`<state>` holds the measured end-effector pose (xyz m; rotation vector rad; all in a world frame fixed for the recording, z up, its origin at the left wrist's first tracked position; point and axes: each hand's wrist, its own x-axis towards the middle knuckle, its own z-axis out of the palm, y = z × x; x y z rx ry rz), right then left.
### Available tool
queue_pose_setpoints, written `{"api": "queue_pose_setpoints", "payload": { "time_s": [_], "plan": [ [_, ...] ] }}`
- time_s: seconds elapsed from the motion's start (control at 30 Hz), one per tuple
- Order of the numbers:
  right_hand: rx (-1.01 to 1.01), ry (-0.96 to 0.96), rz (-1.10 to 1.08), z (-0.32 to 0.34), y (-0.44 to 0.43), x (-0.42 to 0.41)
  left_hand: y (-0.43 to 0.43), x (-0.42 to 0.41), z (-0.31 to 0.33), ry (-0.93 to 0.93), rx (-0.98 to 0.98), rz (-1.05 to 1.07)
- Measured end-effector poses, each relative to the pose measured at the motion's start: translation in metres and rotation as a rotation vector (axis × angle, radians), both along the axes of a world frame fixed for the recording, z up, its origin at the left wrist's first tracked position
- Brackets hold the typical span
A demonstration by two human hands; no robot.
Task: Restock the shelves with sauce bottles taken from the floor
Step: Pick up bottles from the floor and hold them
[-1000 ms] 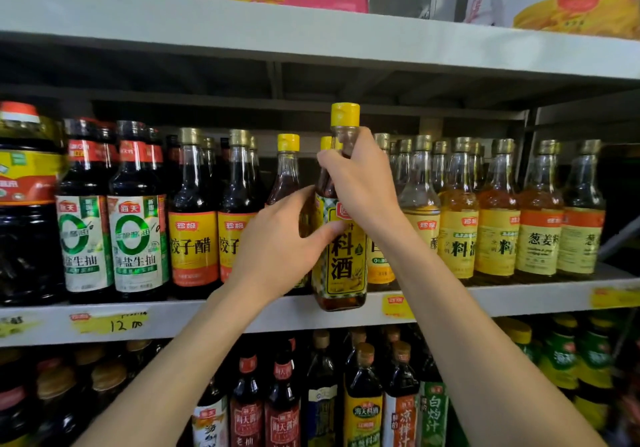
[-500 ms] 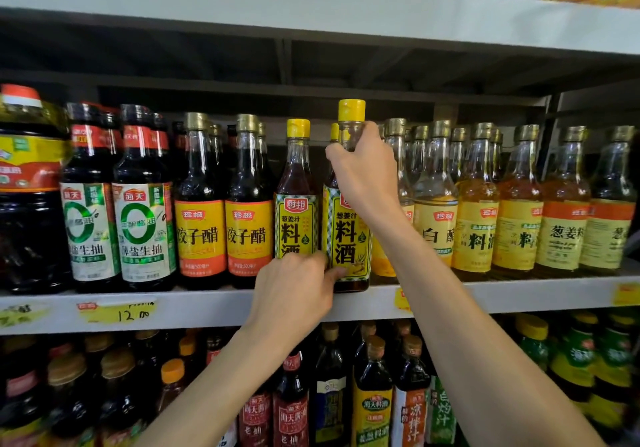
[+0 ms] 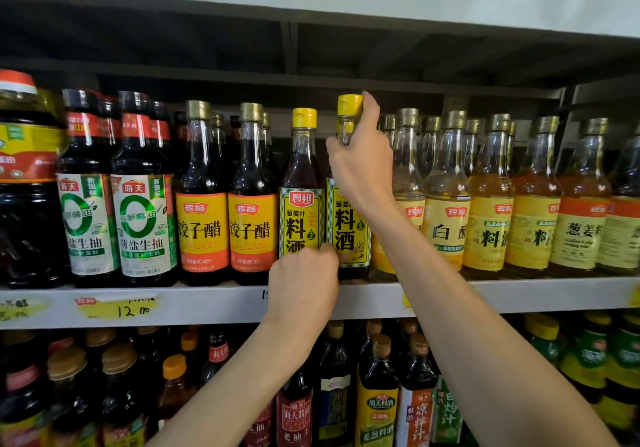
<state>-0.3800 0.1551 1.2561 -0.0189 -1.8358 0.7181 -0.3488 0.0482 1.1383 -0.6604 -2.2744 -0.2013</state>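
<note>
Head view
Bottle [image 3: 348,235]: clear glass, yellow cap, brown liquid, yellow checked label. It stands upright at the shelf [image 3: 207,304] front, beside a matching bottle [image 3: 302,218].
Right hand [image 3: 360,166]: wrapped round its neck.
Left hand [image 3: 304,284]: curled at its base, grip unclear.

Yellow cap [image 3: 349,104] and green-checked yellow label [image 3: 346,225] on the cooking-wine bottle [image 3: 347,239]; orange-and-yellow labels [image 3: 252,232] on dark vinegar bottles [image 3: 201,169].

Front row — two yellow-capped bottles [image 3: 301,204], two orange-labelled bottles [image 3: 202,228], two green-ringed bottles [image 3: 142,225], two hands [image 3: 360,166].
</note>
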Motion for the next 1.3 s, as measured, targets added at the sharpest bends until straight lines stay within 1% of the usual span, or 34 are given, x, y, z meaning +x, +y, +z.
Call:
{"api": "queue_pose_setpoints", "payload": {
  "time_s": [0.1, 0.27, 0.43, 0.63, 0.73, 0.8, 0.9, 0.97, 1.07, 1.13, 1.2, 1.23, 1.3],
  "plan": [
    [-0.015, -0.023, 0.006, -0.007, 0.003, -0.005, 0.001, -0.001, -0.002, 0.006, -0.053, 0.018],
    [-0.059, -0.042, 0.053, -0.007, 0.004, -0.005, 0.001, -0.004, -0.005, 0.026, -0.050, 0.017],
    [-0.181, -0.111, 0.158, 0.011, 0.008, -0.001, 0.003, -0.007, -0.009, 0.049, -0.012, -0.140],
    [-0.290, -0.161, 0.231, 0.022, 0.010, -0.004, 0.003, -0.010, -0.011, 0.056, 0.062, -0.200],
    [-0.257, -0.154, 0.185, 0.017, 0.010, -0.002, 0.001, -0.010, -0.010, 0.031, 0.137, -0.246],
    [-0.184, -0.087, 0.138, 0.010, 0.006, 0.002, 0.000, -0.012, -0.011, 0.046, 0.196, -0.276],
    [0.015, 0.081, -0.027, -0.005, -0.002, 0.014, -0.004, -0.013, -0.015, 0.082, 0.302, -0.331],
    [0.119, 0.161, -0.065, -0.015, -0.004, 0.028, -0.006, -0.011, -0.020, 0.122, 0.374, -0.385],
    [0.146, 0.255, -0.021, -0.040, 0.001, 0.060, -0.005, -0.001, -0.032, 0.197, 0.443, -0.470],
    [0.156, 0.312, 0.005, -0.068, 0.016, 0.088, 0.006, 0.009, -0.038, 0.194, 0.491, -0.531],
    [0.121, 0.338, -0.018, -0.105, 0.043, 0.120, 0.032, 0.025, -0.044, 0.163, 0.513, -0.605],
    [0.055, 0.330, -0.035, -0.127, 0.060, 0.138, 0.051, 0.035, -0.048, 0.134, 0.502, -0.657],
    [-0.154, 0.281, -0.083, -0.174, 0.095, 0.177, 0.098, 0.063, -0.061, 0.045, 0.463, -0.787]
  ]
}}
